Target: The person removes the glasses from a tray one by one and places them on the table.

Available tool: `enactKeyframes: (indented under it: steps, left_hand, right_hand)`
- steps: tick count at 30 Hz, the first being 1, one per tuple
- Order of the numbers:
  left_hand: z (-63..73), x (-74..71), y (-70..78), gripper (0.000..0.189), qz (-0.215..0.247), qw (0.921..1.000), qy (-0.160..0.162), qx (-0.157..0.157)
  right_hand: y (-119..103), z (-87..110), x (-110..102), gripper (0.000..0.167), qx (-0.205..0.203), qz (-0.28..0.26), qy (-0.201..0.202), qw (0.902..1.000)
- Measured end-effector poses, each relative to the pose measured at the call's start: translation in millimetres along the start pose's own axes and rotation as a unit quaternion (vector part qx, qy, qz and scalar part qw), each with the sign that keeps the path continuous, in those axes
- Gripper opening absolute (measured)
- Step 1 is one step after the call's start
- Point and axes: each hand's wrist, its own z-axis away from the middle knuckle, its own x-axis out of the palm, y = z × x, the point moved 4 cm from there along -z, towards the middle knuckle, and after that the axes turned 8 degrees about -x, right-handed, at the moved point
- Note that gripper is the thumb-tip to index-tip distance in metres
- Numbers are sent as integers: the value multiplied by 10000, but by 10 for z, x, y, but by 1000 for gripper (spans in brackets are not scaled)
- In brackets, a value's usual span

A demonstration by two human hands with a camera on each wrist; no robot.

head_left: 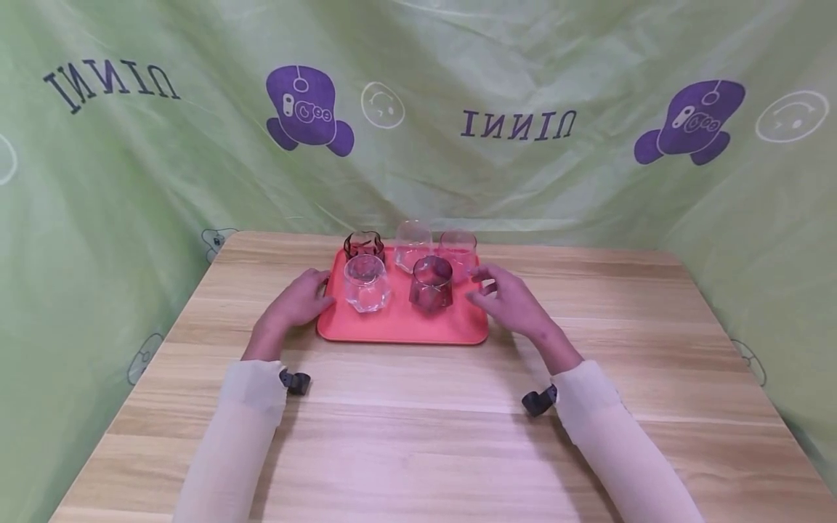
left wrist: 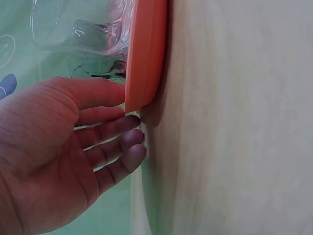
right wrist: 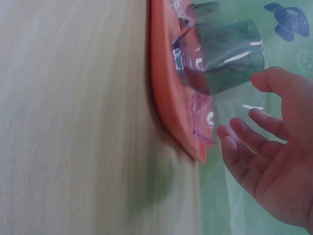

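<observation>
Tray (head_left: pixel 399 332) pinched at left side by left hand (head_left: pixel 299 299); right hand (head_left: pixel 513 301) kinda loose, uncurled, near tray's right side.

head: glare is whitening the near bench (head_left: pixel 405 457) | wrists: pictures are running dimmer, softer | right wrist: bench grain is blurring, glints are streaking the smoky glass (right wrist: pixel 227 58)

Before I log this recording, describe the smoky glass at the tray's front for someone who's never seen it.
On the wooden table, a red tray sits towards the far edge. In its front row of two glasses, take the right one, the smoky glass. Its neighbour, the clear glass, is untinted, and the other dark glass stands back left.
</observation>
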Motion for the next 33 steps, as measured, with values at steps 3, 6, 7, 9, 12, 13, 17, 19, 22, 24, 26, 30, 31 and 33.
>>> enactKeyframes:
  steps: [3,6,7,9,12,13,17,19,22,24,26,30,31,33]
  left_hand:
    - [6,-15,-23,52,137,9998,-62,-139]
    - [2,-32,-57,51,322,9990,-102,-283]
    - [1,-34,-68,51,341,9990,-100,-273]
    - [-3,-32,-91,51,374,9990,-95,-234]
    - [-10,-17,-119,51,478,9985,-105,-232]
    - [-10,-12,-124,51,513,9983,-118,-239]
    - [-9,-2,-121,52,636,9972,-152,-356]
    - [-11,-1,-118,52,620,9972,-150,-394]
    - [-18,-1,-111,52,560,9975,-153,-408]
    - [-23,-1,-118,53,533,9974,-168,-447]
    - [-20,-2,-119,53,537,9972,-178,-492]
    - [-15,-3,-124,53,620,9959,-199,-626]
    - [-15,-3,-124,53,631,9958,-203,-637]
    - [-18,-2,-125,53,657,9954,-208,-659]
  right_hand:
    - [-63,-11,30,55,-179,-59,-15,9998]
    - [-100,-20,61,62,-289,-68,-35,9996]
    - [-104,-23,73,64,-301,-69,-31,9995]
    - [-108,-27,95,69,-303,-79,-26,9995]
    - [-96,-36,137,72,-263,-82,-44,9996]
    - [-96,-40,150,72,-249,-90,-38,9996]
    - [-101,-59,201,71,-216,-117,-32,9997]
    - [-104,-70,225,71,-238,-126,-34,9996]
    - [-109,-85,257,69,-313,-161,-27,9994]
    - [-115,-95,277,68,-375,-161,-23,9992]
    - [-127,-104,294,67,-451,-159,-13,9989]
    - [-141,-118,317,66,-563,-120,11,9983]
    - [-144,-119,320,67,-585,-127,23,9982]
    - [-148,-121,324,67,-611,-124,43,9980]
